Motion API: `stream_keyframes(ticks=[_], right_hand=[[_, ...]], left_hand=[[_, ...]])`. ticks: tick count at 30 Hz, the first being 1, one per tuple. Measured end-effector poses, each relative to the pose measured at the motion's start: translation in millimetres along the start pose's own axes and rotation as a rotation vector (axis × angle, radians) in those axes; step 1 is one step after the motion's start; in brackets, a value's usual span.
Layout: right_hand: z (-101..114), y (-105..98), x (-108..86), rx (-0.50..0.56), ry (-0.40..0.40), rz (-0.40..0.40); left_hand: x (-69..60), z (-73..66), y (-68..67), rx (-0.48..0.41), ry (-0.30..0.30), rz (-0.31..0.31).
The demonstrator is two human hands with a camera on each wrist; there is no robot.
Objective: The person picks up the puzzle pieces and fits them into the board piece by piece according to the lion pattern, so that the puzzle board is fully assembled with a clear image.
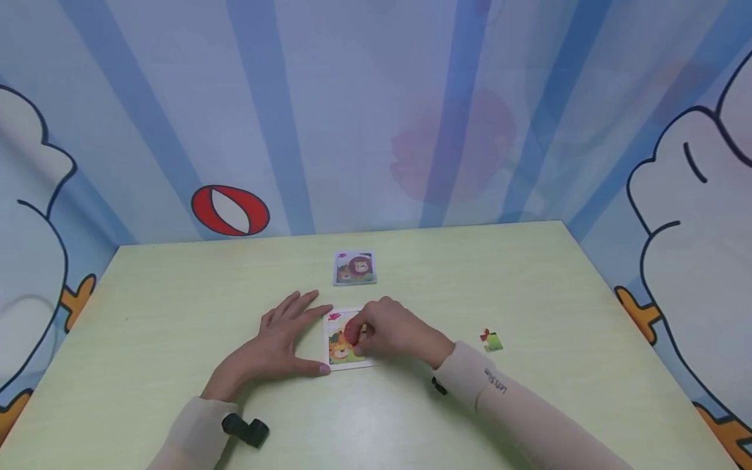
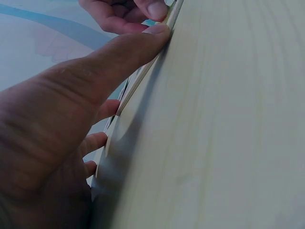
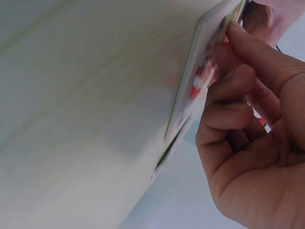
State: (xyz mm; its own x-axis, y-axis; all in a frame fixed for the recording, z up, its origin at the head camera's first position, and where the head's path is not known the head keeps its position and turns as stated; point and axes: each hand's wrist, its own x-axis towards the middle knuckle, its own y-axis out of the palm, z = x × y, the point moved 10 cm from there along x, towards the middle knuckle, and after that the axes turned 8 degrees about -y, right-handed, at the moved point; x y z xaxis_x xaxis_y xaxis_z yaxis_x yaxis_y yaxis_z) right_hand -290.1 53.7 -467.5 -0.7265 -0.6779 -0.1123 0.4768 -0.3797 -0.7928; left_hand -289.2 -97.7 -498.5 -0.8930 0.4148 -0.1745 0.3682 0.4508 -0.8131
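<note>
A small jigsaw puzzle (image 1: 352, 366) with a white border and a cartoon animal picture lies flat on the table. My left hand (image 1: 276, 346) rests at its left side, fingers spread, with the thumb and index fingertips touching the border. Over the puzzle's right part, my right hand (image 1: 392, 329) pinches a reddish-brown puzzle piece (image 1: 352, 331) with curled fingers. In the right wrist view, the right thumb (image 3: 257, 50) reaches down to the picture surface. The right hand hides much of the puzzle's right side.
Behind the puzzle lies a small picture card (image 1: 355, 268) showing a lion. A loose green and red puzzle piece (image 1: 492, 341) sits to the right of the right hand. The pale wooden table (image 1: 194, 294) meets a blue striped backdrop (image 1: 364, 130) at the back.
</note>
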Motion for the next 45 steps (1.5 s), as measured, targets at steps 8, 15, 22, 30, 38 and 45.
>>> stream_keyframes(ticks=[8, 15, 22, 30, 38, 45], right_hand=[[3, 2, 0.9, -0.035, -0.013, -0.009], [-4, 0, -1.8, 0.059, -0.015, -0.023], [-20, -17, -15.1, 0.103, 0.002, -0.073], [-41, -38, -41.3, 0.148, 0.038, -0.103], [-67, -57, -75.3, 0.180, 0.113, -0.142], [-82, -66, -102.2, 0.182, 0.119, -0.170]], left_hand=[[0.3, -2.0, -0.4, -0.012, 0.015, 0.000], [-0.3, -1.3, -1.0, -0.005, 0.007, 0.000], [1.2, -0.3, 0.0, 0.002, 0.001, 0.002], [1.1, 0.1, 0.1, 0.005, 0.000, -0.005], [1.1, 0.1, 1.4, -0.007, 0.002, -0.003], [0.8, 0.6, 1.5, -0.012, -0.002, 0.002]])
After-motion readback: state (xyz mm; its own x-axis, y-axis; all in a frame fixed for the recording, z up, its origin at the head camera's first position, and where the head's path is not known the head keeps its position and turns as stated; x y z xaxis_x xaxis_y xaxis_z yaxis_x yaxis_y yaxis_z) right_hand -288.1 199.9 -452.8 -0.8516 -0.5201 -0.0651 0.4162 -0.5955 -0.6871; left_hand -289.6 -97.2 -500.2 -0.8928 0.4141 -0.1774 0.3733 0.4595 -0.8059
